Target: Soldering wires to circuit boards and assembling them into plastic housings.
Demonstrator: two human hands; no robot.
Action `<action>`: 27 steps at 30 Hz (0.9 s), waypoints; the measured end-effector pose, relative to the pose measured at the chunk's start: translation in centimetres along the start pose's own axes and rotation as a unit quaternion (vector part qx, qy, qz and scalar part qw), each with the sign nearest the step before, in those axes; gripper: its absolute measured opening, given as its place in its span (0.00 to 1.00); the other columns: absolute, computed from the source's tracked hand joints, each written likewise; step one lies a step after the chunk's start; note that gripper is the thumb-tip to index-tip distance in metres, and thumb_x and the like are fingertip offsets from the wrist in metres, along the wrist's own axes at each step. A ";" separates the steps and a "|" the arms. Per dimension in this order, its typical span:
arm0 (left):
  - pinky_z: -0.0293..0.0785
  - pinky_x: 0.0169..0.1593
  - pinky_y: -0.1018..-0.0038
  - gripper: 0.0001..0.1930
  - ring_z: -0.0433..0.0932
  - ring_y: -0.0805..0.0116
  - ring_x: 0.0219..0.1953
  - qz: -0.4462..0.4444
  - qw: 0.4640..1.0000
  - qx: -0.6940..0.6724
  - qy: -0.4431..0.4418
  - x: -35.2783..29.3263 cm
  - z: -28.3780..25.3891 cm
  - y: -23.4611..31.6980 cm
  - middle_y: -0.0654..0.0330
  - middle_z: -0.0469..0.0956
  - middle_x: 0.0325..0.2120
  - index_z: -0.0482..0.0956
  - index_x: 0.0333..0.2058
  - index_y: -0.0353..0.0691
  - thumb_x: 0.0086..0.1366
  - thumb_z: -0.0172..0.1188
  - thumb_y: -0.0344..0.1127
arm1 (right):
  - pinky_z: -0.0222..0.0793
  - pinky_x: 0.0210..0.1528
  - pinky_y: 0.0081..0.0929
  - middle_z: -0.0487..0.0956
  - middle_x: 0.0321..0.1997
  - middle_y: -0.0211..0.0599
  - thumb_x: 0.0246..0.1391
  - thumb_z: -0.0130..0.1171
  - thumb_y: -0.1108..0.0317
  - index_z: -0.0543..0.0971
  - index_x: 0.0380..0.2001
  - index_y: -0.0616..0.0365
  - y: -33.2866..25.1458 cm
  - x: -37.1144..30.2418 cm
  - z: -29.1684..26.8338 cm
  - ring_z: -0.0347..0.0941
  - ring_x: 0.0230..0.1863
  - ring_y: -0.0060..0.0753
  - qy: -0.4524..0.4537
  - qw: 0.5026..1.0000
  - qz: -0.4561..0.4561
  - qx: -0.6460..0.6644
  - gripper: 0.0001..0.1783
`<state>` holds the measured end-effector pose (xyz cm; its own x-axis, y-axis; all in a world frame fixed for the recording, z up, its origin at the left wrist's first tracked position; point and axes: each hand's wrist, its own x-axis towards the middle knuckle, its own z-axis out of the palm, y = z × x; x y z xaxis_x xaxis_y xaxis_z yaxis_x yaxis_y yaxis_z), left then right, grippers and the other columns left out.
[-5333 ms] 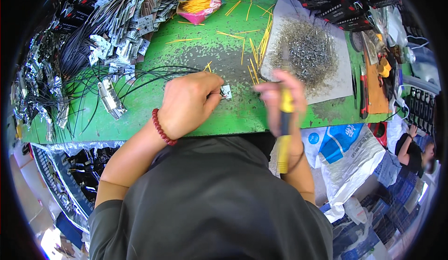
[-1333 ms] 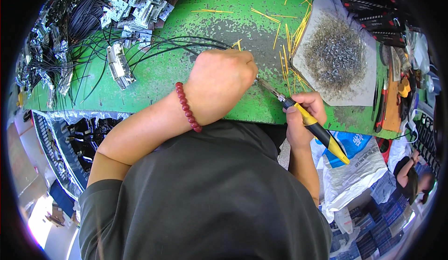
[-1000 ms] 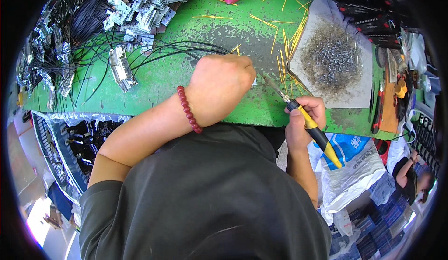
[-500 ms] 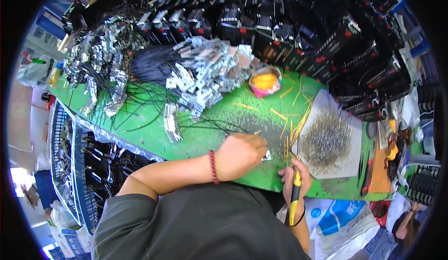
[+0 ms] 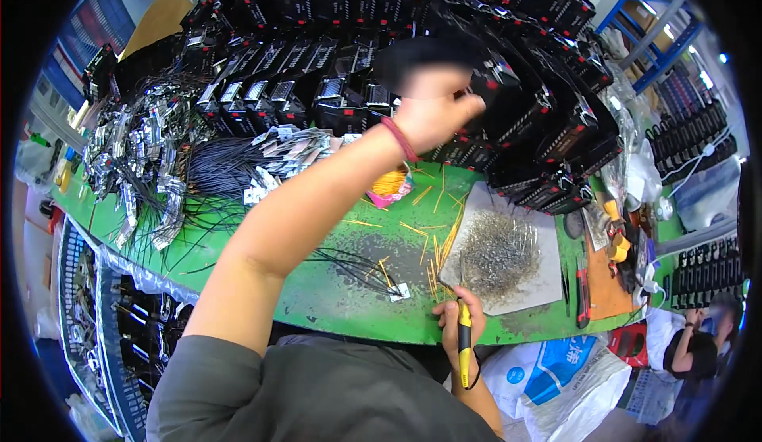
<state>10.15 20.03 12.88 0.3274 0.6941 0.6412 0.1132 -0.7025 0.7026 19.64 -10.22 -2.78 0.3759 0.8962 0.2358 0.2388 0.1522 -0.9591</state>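
My left hand (image 5: 436, 117), a red beaded bracelet at its wrist, is raised against the stacked black boxes (image 5: 548, 136). Its fingers are partly smeared, so whether it holds anything cannot be made out. Low on the right, my right hand (image 5: 459, 315) is closed round a pen-like tool (image 5: 465, 335) with a yellow-and-black handle and a thin bent metal tip. That tip is by the edge of a grey board (image 5: 548, 283) bearing a heap of thin dark metal bits (image 5: 500, 251). Left of it lies a small silvery-white plate (image 5: 399, 292) on black wires.
Yellow strips (image 5: 417, 229) are scattered on the green table (image 5: 317, 307). A pink-rimmed tub (image 5: 390, 196) of yellow pieces stands under my left forearm. Silvery plates with black wires (image 5: 143, 164) pile up at left. Red-handled cutter (image 5: 583, 299) and orange board (image 5: 611, 283) lie right. Another person (image 5: 694, 347) sits beyond.
My left hand has left the small plate and swung up and forward to the black boxes. My right hand still grips the tool. The view has tilted up, showing more boxes.
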 end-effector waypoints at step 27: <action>0.61 0.26 0.72 0.07 0.69 0.71 0.19 0.487 0.708 0.211 -0.467 -17.9 -12.9 12.2 0.68 0.68 0.15 0.71 0.16 0.41 0.46 0.55 0.37 | 0.67 0.54 0.45 0.81 0.38 0.37 0.37 0.68 0.61 0.77 0.41 0.48 -13.6 11.1 -2.3 0.78 0.44 0.45 -0.167 0.806 -0.434 -0.366 0.22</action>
<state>-6.41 1.08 14.01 0.8977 -0.4188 0.1369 -0.3864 -0.8976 -0.2124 22.63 -3.32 13.24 -0.4492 0.6656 0.5960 0.7930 0.6043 -0.0773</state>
